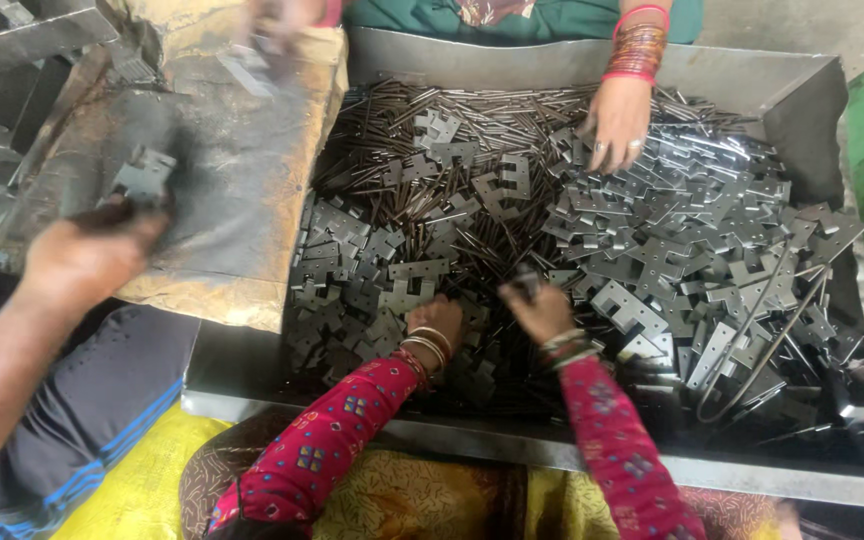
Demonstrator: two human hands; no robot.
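Note:
My left hand (438,320), in a red patterned sleeve with bangles, is pressed into a heap of small notched metal plates (372,265), its fingers curled among them. My right hand (542,308) is just to the right, pinching a small dark metal piece (524,283) above the heap. Thin dark metal pins (472,130) lie mixed with the plates. All of it fills a big shallow metal tray (552,62). Whether the left hand grips a plate is hidden.
Across the tray, another person's bangled hand (617,118) rests on the shinier plates (712,230). On the left, a second person's bare hand (87,250) holds a plate (142,178) on a worn metal slab (242,170). Bent wires (762,340) lie at right.

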